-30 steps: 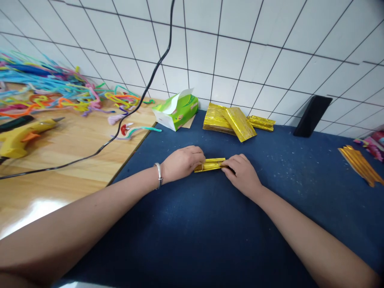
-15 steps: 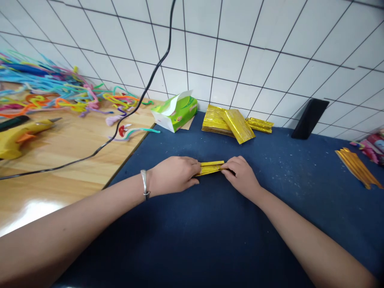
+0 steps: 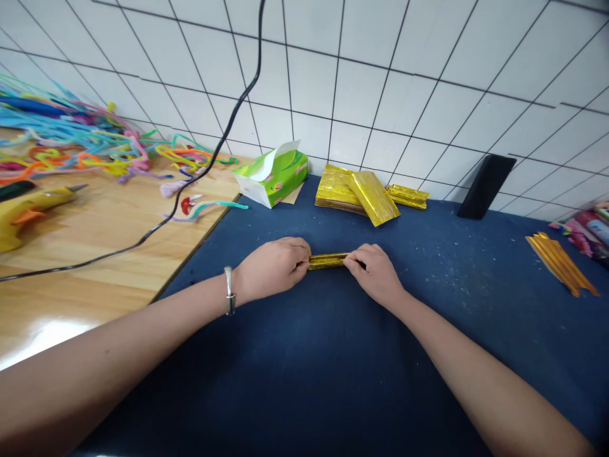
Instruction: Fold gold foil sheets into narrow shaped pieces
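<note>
A narrow pleated strip of gold foil paper (image 3: pixel 327 261) stretches between my two hands, just over the dark blue table surface (image 3: pixel 304 355). My left hand (image 3: pixel 276 270), with a silver bracelet at its wrist, pinches the strip's left end. At the right end, the thumb and fingers of my right hand (image 3: pixel 373 270) are closed on the same paper. My fingers hide both ends of it. Behind my hands lies a stack of gold foil sheets (image 3: pixel 337 187), with a loose sheet (image 3: pixel 375 198) leaning on it and a folded gold piece (image 3: pixel 408 197) beside it.
A green tissue box (image 3: pixel 280 181) stands by the tiled wall. A black phone-like slab (image 3: pixel 486 187) leans there too. Folded orange-gold paper (image 3: pixel 561 263) lies at right. On the wooden surface at left are a yellow glue gun (image 3: pixel 33 209), colourful pipe cleaners (image 3: pixel 95 152) and a black cable (image 3: pixel 178 202).
The gold strip has become narrower, its pleats pressed closer together. My left hand's fingers have shifted from lying over the paper to pinching its end. The view has moved slightly.
</note>
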The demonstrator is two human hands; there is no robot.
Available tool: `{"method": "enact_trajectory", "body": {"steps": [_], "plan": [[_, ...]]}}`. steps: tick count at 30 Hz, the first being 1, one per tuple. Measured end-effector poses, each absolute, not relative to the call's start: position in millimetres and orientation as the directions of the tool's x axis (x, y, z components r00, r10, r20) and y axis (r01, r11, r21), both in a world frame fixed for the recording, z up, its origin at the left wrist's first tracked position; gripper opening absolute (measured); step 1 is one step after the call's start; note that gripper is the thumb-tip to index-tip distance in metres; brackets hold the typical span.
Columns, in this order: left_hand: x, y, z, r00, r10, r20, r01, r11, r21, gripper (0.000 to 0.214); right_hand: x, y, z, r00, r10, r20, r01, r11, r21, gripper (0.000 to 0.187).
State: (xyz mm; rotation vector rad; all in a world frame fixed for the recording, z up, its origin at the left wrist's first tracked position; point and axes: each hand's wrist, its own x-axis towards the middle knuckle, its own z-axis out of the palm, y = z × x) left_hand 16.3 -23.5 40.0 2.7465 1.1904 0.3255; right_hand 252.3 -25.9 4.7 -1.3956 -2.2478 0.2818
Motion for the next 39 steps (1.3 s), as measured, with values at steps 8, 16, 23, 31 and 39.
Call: {"method": "enact_trajectory", "body": {"steps": [8, 16, 23, 31, 39], "plan": [[14.5, -24.4, 34.6, 0.663, 0.731, 0.163, 0.708, -0.683, 0.18, 0.017, 250.8, -26.5, 5.6, -0.351, 0.886, 0.301, 0.807, 0.45, -0.383, 0.019], [16.5, -26.4, 34.8, 0.625, 0.764, 0.162, 0.744, -0.646, 0.17, 0.014, 249.1, -26.8, 3.8, -0.304, 0.896, 0.323, 0.842, 0.412, -0.349, 0.018], [15.6, -26.9, 32.0, 0.675, 0.72, 0.162, 0.716, -0.692, 0.095, 0.018, 250.1, -27.6, 1.5, -0.247, 0.893, 0.375, 0.823, 0.398, -0.406, 0.016], [13.0, -26.0, 37.3, 0.796, 0.599, 0.08, 0.603, -0.797, -0.037, 0.02, 250.9, -27.9, 3.6, -0.428, 0.829, 0.359, 0.782, 0.539, -0.314, 0.015], [15.3, -31.1, 38.6, 0.805, 0.587, 0.091, 0.594, -0.797, -0.112, 0.018, 250.6, -29.9, 3.5, -0.452, 0.8, 0.394, 0.765, 0.575, -0.289, 0.019]]}}
